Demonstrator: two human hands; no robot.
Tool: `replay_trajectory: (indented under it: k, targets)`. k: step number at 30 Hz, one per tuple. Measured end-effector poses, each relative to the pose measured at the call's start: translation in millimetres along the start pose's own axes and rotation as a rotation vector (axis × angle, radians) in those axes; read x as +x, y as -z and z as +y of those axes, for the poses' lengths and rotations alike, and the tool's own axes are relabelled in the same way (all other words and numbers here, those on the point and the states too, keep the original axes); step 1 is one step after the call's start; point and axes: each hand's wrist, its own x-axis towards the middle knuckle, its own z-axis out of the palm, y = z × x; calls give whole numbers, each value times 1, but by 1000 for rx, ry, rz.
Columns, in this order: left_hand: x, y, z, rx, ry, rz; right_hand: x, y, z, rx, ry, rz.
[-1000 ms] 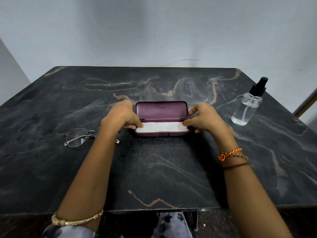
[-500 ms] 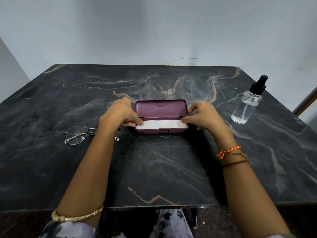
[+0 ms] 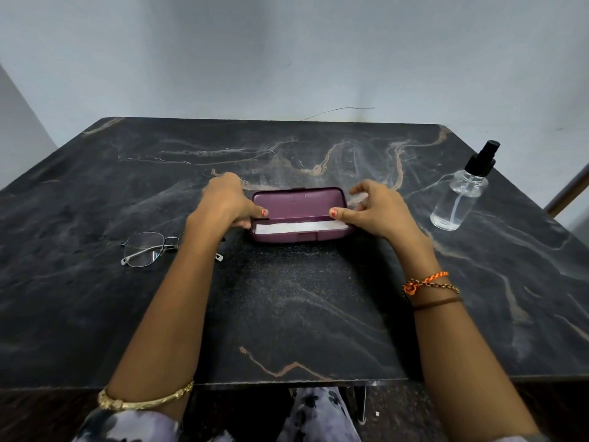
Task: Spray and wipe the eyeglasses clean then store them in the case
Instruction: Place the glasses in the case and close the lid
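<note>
The maroon case (image 3: 298, 215) was braced open by 2 spread hands, left hand (image 3: 224, 202) and right hand (image 3: 377, 207), thumbs best kept off its white cloth (image 3: 296, 227).

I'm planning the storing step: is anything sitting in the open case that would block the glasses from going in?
Yes. A white folded cloth lies along the bottom tray of the open maroon hard-shell case, filling it. The thin metal-framed eyeglasses lie to its left on the dark marble table, partly behind the left forearm.
</note>
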Motion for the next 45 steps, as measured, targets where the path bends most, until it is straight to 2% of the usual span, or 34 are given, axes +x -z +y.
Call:
replay_trajectory:
  k: [4, 8, 10, 16, 21, 24, 28, 35, 38, 45]
  targets:
    - [2, -1, -1, -89, -78, 194, -2, 0, -6, 62, 98, 103]
    - [-1, -4, 2, -188, -278, 462, -8, -5, -16, 45, 274, 412]
    - [-5, -2, 6, -266, -363, 544, -12, -9, -24, 64, 358, 520]
    - [-14, 14, 5, -322, -442, 550, -28, -21, -41, 25, 608, 570]
    - [-22, 38, -24, -332, -402, 628, -33, -23, -45, 81, 662, 614]
    - [-25, 51, -55, -263, -312, 630, -43, -31, -62, 181, 656, 522]
    - [-26, 63, -100, -176, -156, 556, -62, -50, -93, 328, 587, 249]
    - [-32, 66, -154, -110, -39, 552, -73, -90, -126, -19, 466, 71]
    - [-35, 63, -164, -111, -32, 504, -70, -100, -135, -134, 406, 56]
    - [-33, 57, -167, -45, -39, 499, -68, -113, -132, -287, 422, 15]
